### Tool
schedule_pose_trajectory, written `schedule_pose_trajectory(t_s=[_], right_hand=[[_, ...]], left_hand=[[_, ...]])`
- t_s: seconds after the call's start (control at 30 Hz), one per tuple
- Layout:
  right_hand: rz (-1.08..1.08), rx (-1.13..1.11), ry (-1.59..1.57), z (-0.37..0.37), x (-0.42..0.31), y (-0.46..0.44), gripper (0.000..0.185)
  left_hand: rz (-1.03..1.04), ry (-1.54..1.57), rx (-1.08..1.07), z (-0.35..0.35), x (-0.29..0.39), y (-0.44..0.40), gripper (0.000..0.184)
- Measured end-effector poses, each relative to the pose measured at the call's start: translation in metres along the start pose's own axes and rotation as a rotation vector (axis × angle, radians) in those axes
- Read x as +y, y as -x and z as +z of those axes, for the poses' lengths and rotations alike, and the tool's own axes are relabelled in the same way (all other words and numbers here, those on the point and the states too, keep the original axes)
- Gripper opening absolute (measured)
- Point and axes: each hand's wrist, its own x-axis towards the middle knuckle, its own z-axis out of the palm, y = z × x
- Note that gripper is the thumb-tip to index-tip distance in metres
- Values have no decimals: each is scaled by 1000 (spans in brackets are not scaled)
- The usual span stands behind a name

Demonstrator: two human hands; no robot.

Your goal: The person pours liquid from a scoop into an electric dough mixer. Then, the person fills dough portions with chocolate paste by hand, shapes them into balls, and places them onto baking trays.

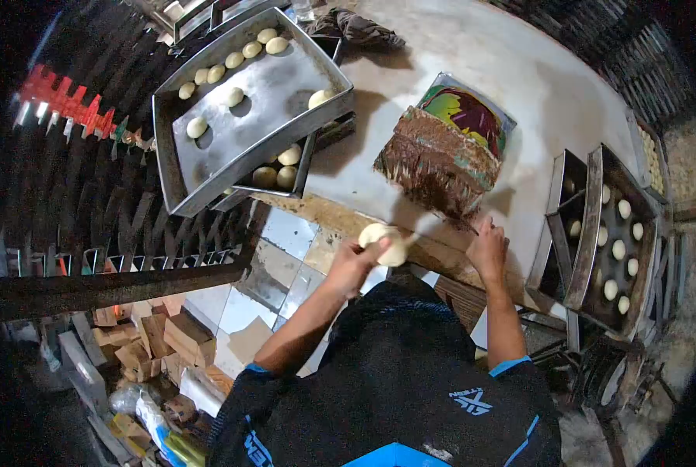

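My left hand (pixel 353 267) grips a pale round piece of dough (pixel 384 244) in front of my body, just off the table's near edge. To the right, my right hand (pixel 488 247) has its fingers pressed together beside the lower corner of a brown-smeared cloth or sheet; a thin dark thing shows at the fingertips, too small to make out. That brown sheet (pixel 441 159) lies over a tray, and a green, yellow and dark red sheet (pixel 468 113) shows at its far end. At the upper left, a metal tray (pixel 278 89) holds several dough balls.
Beneath the upper-left tray, another tray holds dough balls (pixel 285 178). On the right, a dark tray (pixel 583 268) carries several dough balls. A dark cloth (pixel 359 29) lies at the table's (pixel 534 86) far side. Cardboard boxes (pixel 188 337) are piled at the lower left.
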Motion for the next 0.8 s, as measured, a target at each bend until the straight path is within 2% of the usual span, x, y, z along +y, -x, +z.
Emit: schedule_pose_trajectory(t_s=[0.03,0.07,0.1,0.17,0.23,0.3,0.37,0.5,0.6,0.63,0.7,0.73,0.77,0.8], right_hand=[[-12,-97,50,3,3,-5,28],[-16,-103,40,-1,1,-10,28],[-64,-104,-19,-12,-8,-15,27],[-113,-102,-83,-37,-22,-29,27],[-336,-199,-44,-53,-33,-38,30],[-339,-175,-121,-47,-44,-61,32],[-391,1,-212,-26,-51,-88,32],[-398,-72,-205,4,-54,-113,30],[-522,-227,-318,18,-33,-119,26],[-517,-233,-322,15,-30,-118,26],[-520,-217,-920,9,-21,-105,27],[-464,-147,-1034,4,-26,-93,25],[-447,-152,-1035,-9,-31,-85,25],[-487,-125,-938,-27,-36,-79,27]], left_hand=[[34,-93,93,4,10,-5,18],[-25,-192,80,-28,-3,-26,24],[85,-93,17,-47,-19,-44,25],[127,-45,150,-33,-2,-41,29],[157,-25,240,-28,8,-43,36],[170,55,283,-19,18,-44,41],[163,58,283,-27,13,-54,43],[222,107,269,-14,19,-60,48],[248,153,311,-6,23,-68,49],[241,149,313,-4,21,-74,49],[191,130,282,-1,16,-91,47],[71,223,307,17,20,-93,41],[54,219,308,27,19,-97,41],[-75,266,260,36,19,-103,39]])
